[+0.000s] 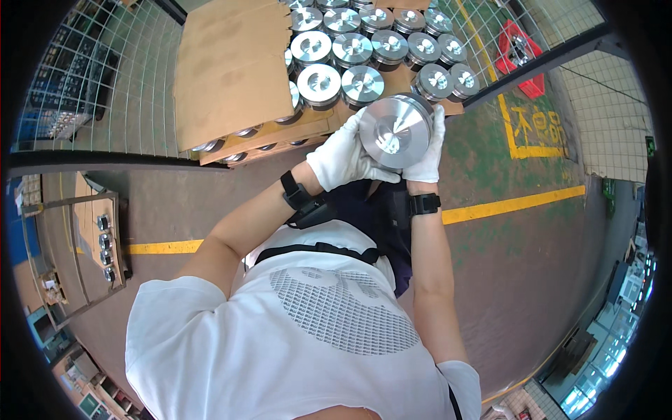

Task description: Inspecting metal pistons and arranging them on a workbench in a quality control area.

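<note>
Between my two white-gloved hands I hold a large silvery metal piston, its round machined crown facing up. My left hand grips its left and lower side, with the thumb stretched along the lower edge. Wrapped round the right side is my right hand. Just beyond, several more pistons stand upright in rows on a cardboard sheet, the nearest being a bright piston and a neighbouring piston. A loose cardboard sheet covers the left part of the stack, and more pistons show in the layers under it.
Wire mesh panels with dark frames flank the stack. A red crate with metal parts stands at the far right. A metal-framed cart carrying small cylindrical parts is at the left. Yellow lines mark the floor.
</note>
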Motion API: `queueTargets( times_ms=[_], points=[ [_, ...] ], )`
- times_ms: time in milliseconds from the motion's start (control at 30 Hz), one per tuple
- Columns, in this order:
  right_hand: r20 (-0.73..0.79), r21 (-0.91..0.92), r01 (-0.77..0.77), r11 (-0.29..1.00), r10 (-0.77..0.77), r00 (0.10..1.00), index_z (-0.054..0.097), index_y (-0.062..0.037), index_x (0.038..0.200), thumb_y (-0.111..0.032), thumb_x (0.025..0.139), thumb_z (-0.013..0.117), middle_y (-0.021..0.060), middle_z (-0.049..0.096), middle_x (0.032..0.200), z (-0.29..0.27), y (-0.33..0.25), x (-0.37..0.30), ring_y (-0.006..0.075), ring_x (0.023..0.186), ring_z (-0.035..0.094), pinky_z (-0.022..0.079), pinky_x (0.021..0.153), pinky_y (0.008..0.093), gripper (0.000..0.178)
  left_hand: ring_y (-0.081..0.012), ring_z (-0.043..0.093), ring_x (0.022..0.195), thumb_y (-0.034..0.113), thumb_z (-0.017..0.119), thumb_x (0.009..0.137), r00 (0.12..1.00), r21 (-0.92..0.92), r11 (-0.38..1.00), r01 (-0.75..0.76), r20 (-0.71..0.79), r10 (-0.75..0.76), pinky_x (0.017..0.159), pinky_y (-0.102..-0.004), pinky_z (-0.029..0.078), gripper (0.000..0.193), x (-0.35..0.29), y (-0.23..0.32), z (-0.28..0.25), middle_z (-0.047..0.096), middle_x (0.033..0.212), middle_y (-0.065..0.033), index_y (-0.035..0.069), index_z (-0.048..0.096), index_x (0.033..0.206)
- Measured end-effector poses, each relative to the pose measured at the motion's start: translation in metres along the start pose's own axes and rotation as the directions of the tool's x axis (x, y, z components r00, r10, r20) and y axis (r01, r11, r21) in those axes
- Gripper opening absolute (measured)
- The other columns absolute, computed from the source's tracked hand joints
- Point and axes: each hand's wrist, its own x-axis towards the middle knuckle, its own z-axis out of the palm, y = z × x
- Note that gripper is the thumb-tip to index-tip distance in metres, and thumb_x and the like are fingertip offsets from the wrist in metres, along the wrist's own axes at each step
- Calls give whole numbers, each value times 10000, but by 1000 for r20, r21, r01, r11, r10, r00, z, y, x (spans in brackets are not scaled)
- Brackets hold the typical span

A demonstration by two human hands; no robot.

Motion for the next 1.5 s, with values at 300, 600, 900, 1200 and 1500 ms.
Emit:
queueTargets(
  times_ms=[300, 600, 900, 1200, 1500],
  points=[
    [-72, -136, 240, 961, -251, 965, 562, 8, 1328, -384, 998, 566, 106, 689, 1113, -42, 5, 18, 204, 1025, 663, 539, 918, 367, 512, -330, 595, 1188, 488, 386, 1025, 998, -250, 967, 51, 42, -42, 908, -593, 526, 522, 19, 9, -16, 580, 1323, -134, 98, 481, 1357],
    [407, -772, 602, 202, -570, 713, 465, -34, 1458, 18, 951, 510, 83, 670, 888, -20, 2, 6, 133, 805, 642, 539, 753, 295, 511, -271, 596, 1200, 431, 524, 996, 972, -141, 973, -184, -174, 159, 1001, -454, 473, 474, 14, 1, -11, 607, 1327, -84, 123, 528, 1356],
    [38, -816, 218, 535, -326, 944, 581, 23, 1337, -351, 1071, 410, 147, 704, 1013, 29, -19, 0, 164, 903, 636, 496, 850, 309, 489, -223, 603, 1162, 359, 680, 908, 892, 168, 903, -395, -163, 421, 940, -472, 523, 617, 5, 0, -12, 576, 1283, -76, 108, 405, 1399],
    [535, -837, 542, 76, -95, 840, 694, -20, 774, -203, 800, 800, 46, 575, 730, 3, -43, -12, 202, 730, 519, 422, 709, 329, 213, -312, 617, 1145, 492, 521, 964, 977, -219, 954, -203, -107, 183, 955, -497, 496, 570, 5, 21, -16, 628, 1303, -134, 71, 541, 1348],
    [307, -843, 321, 432, -105, 946, 689, 1, 773, -148, 828, 786, 21, 537, 728, 21, -32, -20, 129, 707, 479, 401, 674, 285, 186, -283, 617, 1185, 505, 532, 967, 987, -164, 985, -51, -159, 25, 980, -573, 470, 550, 1, 20, -17, 632, 1322, -91, 106, 560, 1345]
  ],
)
